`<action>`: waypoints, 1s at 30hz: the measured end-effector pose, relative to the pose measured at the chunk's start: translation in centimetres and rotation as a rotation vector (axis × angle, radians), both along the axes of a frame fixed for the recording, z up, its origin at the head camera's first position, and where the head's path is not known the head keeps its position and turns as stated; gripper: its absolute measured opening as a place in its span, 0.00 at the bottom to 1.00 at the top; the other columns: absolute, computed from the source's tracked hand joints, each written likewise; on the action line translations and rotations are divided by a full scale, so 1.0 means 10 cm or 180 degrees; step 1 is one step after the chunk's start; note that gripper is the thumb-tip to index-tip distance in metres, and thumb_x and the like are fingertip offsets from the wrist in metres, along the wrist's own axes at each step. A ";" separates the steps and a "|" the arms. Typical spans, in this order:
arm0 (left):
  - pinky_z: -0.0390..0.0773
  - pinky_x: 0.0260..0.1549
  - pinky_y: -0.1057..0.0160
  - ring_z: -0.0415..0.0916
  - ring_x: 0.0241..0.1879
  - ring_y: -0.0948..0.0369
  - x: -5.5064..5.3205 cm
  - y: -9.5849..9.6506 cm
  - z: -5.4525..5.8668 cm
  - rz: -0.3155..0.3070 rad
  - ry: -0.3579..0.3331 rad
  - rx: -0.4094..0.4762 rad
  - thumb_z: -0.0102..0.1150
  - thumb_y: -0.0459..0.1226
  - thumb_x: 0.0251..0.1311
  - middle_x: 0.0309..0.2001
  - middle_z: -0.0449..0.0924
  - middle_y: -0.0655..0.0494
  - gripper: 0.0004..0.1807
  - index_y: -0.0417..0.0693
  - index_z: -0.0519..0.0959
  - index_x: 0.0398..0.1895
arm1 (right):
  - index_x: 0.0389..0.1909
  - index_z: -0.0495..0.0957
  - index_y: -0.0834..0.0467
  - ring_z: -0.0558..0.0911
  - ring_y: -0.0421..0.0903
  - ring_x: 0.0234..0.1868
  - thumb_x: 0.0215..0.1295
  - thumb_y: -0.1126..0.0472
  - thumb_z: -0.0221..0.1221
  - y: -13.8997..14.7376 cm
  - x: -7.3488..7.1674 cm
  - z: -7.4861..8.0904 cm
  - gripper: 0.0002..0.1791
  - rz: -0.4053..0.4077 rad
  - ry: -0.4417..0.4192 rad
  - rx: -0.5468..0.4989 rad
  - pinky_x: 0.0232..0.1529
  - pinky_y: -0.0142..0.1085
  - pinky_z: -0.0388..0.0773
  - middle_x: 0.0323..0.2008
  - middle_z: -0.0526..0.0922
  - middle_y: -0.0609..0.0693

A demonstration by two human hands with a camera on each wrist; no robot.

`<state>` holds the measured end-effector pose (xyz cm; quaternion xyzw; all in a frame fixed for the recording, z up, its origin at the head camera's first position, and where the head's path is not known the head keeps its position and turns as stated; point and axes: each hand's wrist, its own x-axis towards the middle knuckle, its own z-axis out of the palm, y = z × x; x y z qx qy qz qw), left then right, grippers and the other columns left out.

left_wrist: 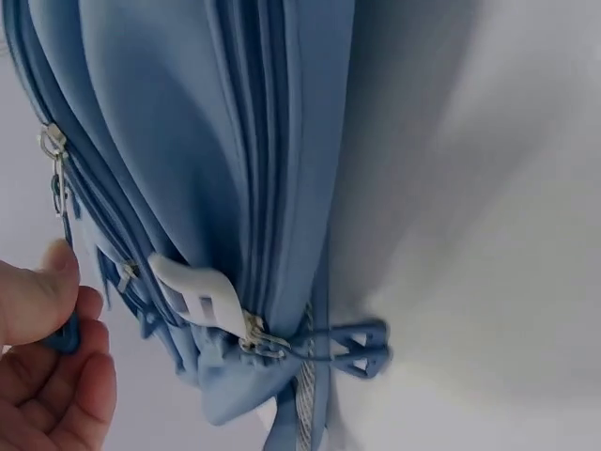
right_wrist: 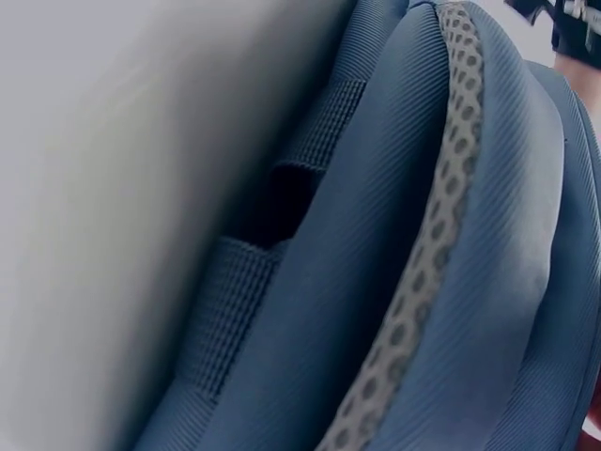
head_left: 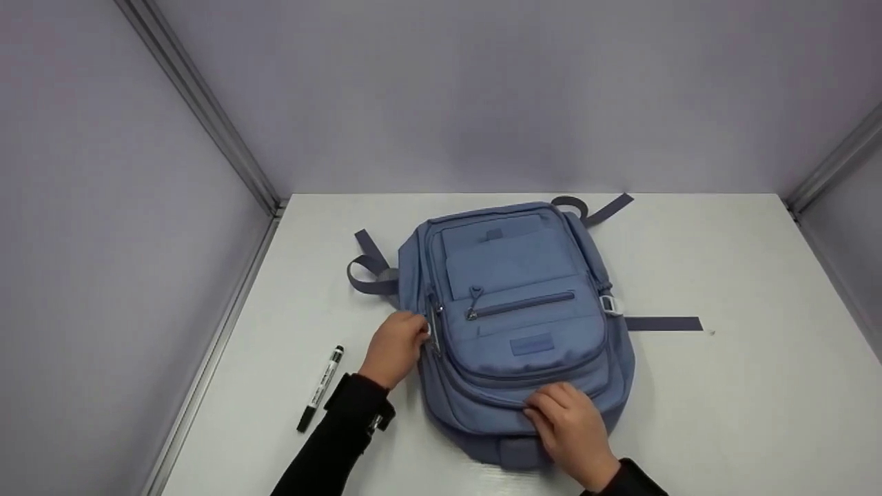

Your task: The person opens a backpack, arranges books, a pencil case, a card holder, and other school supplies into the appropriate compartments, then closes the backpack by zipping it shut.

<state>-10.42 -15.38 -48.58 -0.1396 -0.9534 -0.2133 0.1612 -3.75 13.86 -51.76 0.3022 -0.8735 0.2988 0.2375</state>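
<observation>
A blue backpack (head_left: 524, 262) lies front side up on the white table. My left hand (head_left: 398, 344) is at its left side, pinching a zipper pull (left_wrist: 64, 335) between thumb and fingers; the pull's cord runs up to a metal slider (left_wrist: 54, 139). My right hand (head_left: 566, 427) pinches the fabric along the curved zipper seam at the bag's near end. In the right wrist view that hand is almost wholly hidden behind the bag, whose webbing loop (right_wrist: 230, 301) and grey mesh strip (right_wrist: 427, 254) fill the middle.
A white marker with black ends (head_left: 321, 389) lies on the table (head_left: 744, 399) left of the bag. Dark webbing straps (head_left: 372, 272) stick out from its sides and far end. A white buckle (head_left: 610, 305) is on the right side. Pale panels (head_left: 482, 96) enclose the table.
</observation>
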 end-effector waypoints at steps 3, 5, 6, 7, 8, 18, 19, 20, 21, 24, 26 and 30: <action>0.78 0.33 0.57 0.77 0.30 0.53 -0.14 -0.05 -0.02 0.0113 0.0077 -0.0043 0.68 0.29 0.53 0.26 0.78 0.50 0.06 0.43 0.79 0.25 | 0.31 0.82 0.50 0.77 0.39 0.32 0.63 0.56 0.66 -0.01 0.00 -0.01 0.03 0.0046 0.0010 -0.0026 0.37 0.30 0.72 0.30 0.80 0.42; 0.78 0.33 0.56 0.77 0.30 0.52 -0.23 -0.08 -0.03 0.0210 0.0147 -0.0053 0.67 0.27 0.53 0.26 0.79 0.49 0.06 0.42 0.78 0.24 | 0.31 0.82 0.50 0.77 0.39 0.32 0.65 0.55 0.64 -0.01 0.01 -0.01 0.04 0.0058 0.0003 -0.0035 0.37 0.30 0.73 0.30 0.80 0.42; 0.78 0.32 0.55 0.77 0.30 0.51 -0.27 -0.09 -0.04 0.0253 0.0178 -0.0043 0.66 0.27 0.53 0.26 0.79 0.48 0.06 0.42 0.78 0.24 | 0.31 0.83 0.49 0.77 0.39 0.32 0.66 0.55 0.63 -0.01 0.01 -0.01 0.05 0.0062 -0.0008 -0.0041 0.37 0.30 0.73 0.30 0.80 0.41; 0.78 0.33 0.54 0.77 0.30 0.50 -0.31 -0.10 -0.04 0.0291 0.0200 -0.0032 0.66 0.27 0.53 0.26 0.79 0.48 0.06 0.41 0.78 0.24 | 0.31 0.82 0.49 0.77 0.38 0.32 0.66 0.55 0.63 -0.01 0.02 -0.01 0.05 0.0062 -0.0017 -0.0044 0.37 0.30 0.73 0.30 0.80 0.41; 0.78 0.32 0.53 0.77 0.30 0.50 -0.35 -0.11 -0.04 0.0326 0.0220 -0.0029 0.65 0.26 0.53 0.26 0.79 0.47 0.07 0.41 0.78 0.23 | 0.31 0.82 0.49 0.77 0.38 0.32 0.64 0.56 0.65 -0.01 0.02 -0.01 0.03 0.0057 -0.0024 -0.0039 0.36 0.30 0.73 0.30 0.80 0.41; 0.78 0.31 0.47 0.77 0.28 0.44 -0.71 -0.15 -0.15 0.0812 0.0324 -0.0244 0.61 0.24 0.54 0.24 0.77 0.40 0.07 0.38 0.76 0.21 | 0.29 0.81 0.49 0.76 0.38 0.31 0.46 0.65 0.75 -0.02 0.02 -0.01 0.13 0.0098 0.0044 0.0002 0.35 0.30 0.72 0.30 0.80 0.40; 0.78 0.31 0.47 0.77 0.28 0.43 -0.72 -0.15 -0.15 0.0822 0.0319 -0.0243 0.60 0.24 0.54 0.24 0.77 0.40 0.08 0.38 0.76 0.21 | 0.29 0.81 0.49 0.76 0.38 0.31 0.47 0.64 0.75 -0.02 0.02 -0.01 0.12 0.0101 0.0044 0.0011 0.35 0.30 0.72 0.30 0.80 0.40; 0.78 0.30 0.47 0.77 0.28 0.43 -0.74 -0.14 -0.16 0.0831 0.0326 -0.0259 0.59 0.23 0.54 0.23 0.77 0.40 0.08 0.38 0.76 0.20 | 0.29 0.81 0.49 0.76 0.38 0.32 0.48 0.64 0.74 -0.02 0.02 -0.01 0.12 0.0107 0.0042 0.0011 0.35 0.30 0.72 0.30 0.80 0.40; 0.78 0.30 0.47 0.77 0.27 0.43 -0.75 -0.13 -0.17 0.0846 0.0346 -0.0286 0.59 0.22 0.53 0.23 0.77 0.40 0.08 0.38 0.76 0.20 | 0.30 0.81 0.49 0.76 0.38 0.32 0.49 0.64 0.74 -0.02 0.02 -0.01 0.11 0.0109 0.0039 0.0008 0.35 0.30 0.72 0.30 0.80 0.40; 0.79 0.30 0.47 0.77 0.27 0.43 -0.77 -0.10 -0.17 0.0874 0.0435 -0.0310 0.60 0.22 0.51 0.23 0.78 0.40 0.07 0.37 0.76 0.20 | 0.30 0.81 0.49 0.76 0.38 0.32 0.49 0.64 0.74 -0.01 0.01 0.00 0.11 0.0098 0.0036 0.0010 0.35 0.30 0.72 0.30 0.80 0.40; 0.78 0.30 0.48 0.77 0.27 0.44 -0.78 -0.09 -0.18 0.0881 0.0519 -0.0363 0.61 0.22 0.51 0.23 0.78 0.40 0.07 0.37 0.76 0.21 | 0.29 0.81 0.49 0.76 0.38 0.32 0.47 0.65 0.74 -0.01 0.00 0.00 0.13 0.0083 0.0027 -0.0006 0.35 0.30 0.72 0.30 0.80 0.40; 0.78 0.30 0.48 0.76 0.26 0.44 -0.83 -0.06 -0.20 0.0855 0.0641 -0.0449 0.60 0.21 0.49 0.23 0.77 0.41 0.07 0.37 0.76 0.20 | 0.29 0.80 0.49 0.76 0.38 0.31 0.44 0.67 0.75 -0.01 -0.01 0.01 0.15 0.0078 0.0006 0.0004 0.36 0.29 0.71 0.29 0.80 0.41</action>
